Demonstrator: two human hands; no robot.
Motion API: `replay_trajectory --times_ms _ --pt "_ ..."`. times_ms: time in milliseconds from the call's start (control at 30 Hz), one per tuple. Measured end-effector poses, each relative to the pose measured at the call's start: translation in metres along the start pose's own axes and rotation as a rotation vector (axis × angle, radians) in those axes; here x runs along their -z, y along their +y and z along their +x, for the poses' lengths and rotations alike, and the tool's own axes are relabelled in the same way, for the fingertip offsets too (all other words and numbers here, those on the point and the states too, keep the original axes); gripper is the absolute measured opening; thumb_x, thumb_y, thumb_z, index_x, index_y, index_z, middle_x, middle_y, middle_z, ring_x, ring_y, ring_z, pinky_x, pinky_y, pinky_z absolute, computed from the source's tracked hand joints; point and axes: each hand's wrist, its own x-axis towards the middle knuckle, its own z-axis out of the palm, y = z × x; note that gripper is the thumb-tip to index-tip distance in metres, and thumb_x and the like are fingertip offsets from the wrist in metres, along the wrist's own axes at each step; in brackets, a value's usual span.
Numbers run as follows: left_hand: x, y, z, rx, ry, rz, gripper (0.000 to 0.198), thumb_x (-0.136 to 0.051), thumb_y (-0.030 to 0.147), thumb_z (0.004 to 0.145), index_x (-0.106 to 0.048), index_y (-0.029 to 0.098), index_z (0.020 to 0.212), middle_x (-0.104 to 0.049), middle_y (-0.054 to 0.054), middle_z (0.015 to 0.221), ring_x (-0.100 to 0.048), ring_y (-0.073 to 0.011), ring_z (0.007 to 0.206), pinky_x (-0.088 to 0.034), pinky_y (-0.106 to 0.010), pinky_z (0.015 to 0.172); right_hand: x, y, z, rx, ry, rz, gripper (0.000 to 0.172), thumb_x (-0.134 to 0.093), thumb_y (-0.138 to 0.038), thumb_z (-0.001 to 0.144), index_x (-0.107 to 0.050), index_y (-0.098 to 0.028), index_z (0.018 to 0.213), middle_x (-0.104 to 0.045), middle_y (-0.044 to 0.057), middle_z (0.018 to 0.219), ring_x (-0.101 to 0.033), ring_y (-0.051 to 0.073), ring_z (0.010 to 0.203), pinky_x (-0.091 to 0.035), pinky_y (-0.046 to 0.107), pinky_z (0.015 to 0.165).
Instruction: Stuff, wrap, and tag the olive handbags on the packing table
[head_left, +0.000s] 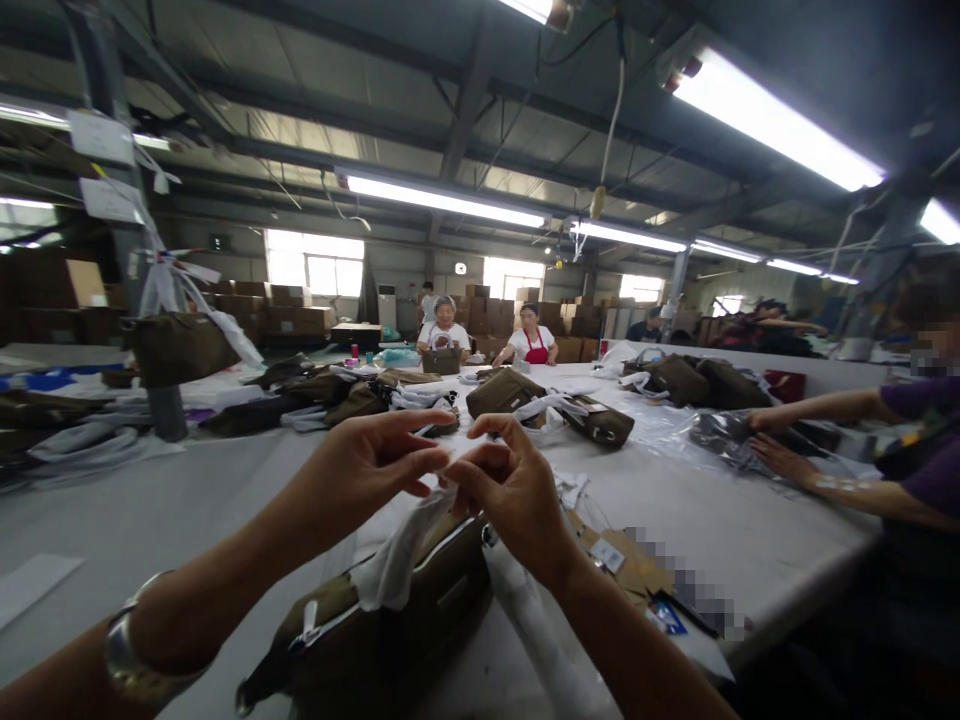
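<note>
Pinching the white paper (401, 555) between fingertips, the left hand (367, 470) and right hand (510, 495) meet above the olive bag (405, 640). The bag lies at the table's (187, 510) near edge, with bare tabletop to its left.

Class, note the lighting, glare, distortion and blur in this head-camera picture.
Head view: the tube lights and windows burn out white; the wide lens bows the roof beams; the left hand and right hand, pinching white paper, are fairly sharp; the bag below is dim, slightly smeared.
</note>
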Motion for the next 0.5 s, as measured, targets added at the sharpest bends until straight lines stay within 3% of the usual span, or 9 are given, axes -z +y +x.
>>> replay_trajectory --times_ms 100,233,333,500 --pt "0.000 -0.001 0.001 -0.013 0.018 0.037 0.045 -0.077 0.040 0.081 -0.074 0.012 0.116 -0.081 -0.008 0.093 -0.077 -0.0228 0.080 -0.066 -0.027 0.066 0.004 -0.001 0.000 0.101 0.022 -0.260 0.035 -0.077 -0.042 0.086 -0.053 -0.026 0.107 -0.072 -0.006 0.073 -0.064 0.012 0.051 -0.049 0.021 0.052" --pt "-0.003 -0.004 0.000 -0.117 0.068 0.102 0.044 -0.076 0.036 0.083 -0.073 0.015 0.121 -0.081 -0.005 0.094 -0.077 -0.0190 0.080 -0.064 -0.022 0.071 0.010 -0.009 0.001 0.573 0.145 -0.858 0.024 -0.071 -0.038 0.093 -0.065 -0.024 0.113 -0.074 0.003 0.100 -0.067 0.012 0.072 -0.049 0.023 0.066" --pt "-0.004 -0.001 0.000 -0.154 0.083 0.115 0.042 -0.076 0.035 0.083 -0.073 0.017 0.121 -0.081 -0.005 0.097 -0.077 -0.0193 0.084 -0.063 -0.022 0.075 0.014 -0.014 0.004 0.861 0.005 -0.953 0.010 -0.063 -0.021 0.098 -0.071 -0.022 0.105 -0.075 0.003 0.102 -0.065 0.015 0.086 -0.050 0.026 0.076" --pt "0.002 0.002 0.004 -0.236 0.315 0.128 0.036 -0.083 0.032 0.075 -0.079 0.021 0.109 -0.081 -0.002 0.085 -0.075 -0.0163 0.075 -0.059 -0.019 0.067 0.016 0.005 -0.002 0.850 -0.182 -0.986 0.016 -0.057 -0.017 0.100 -0.073 -0.021 0.099 -0.077 0.003 0.101 -0.064 0.017 0.083 -0.051 0.029 0.075"
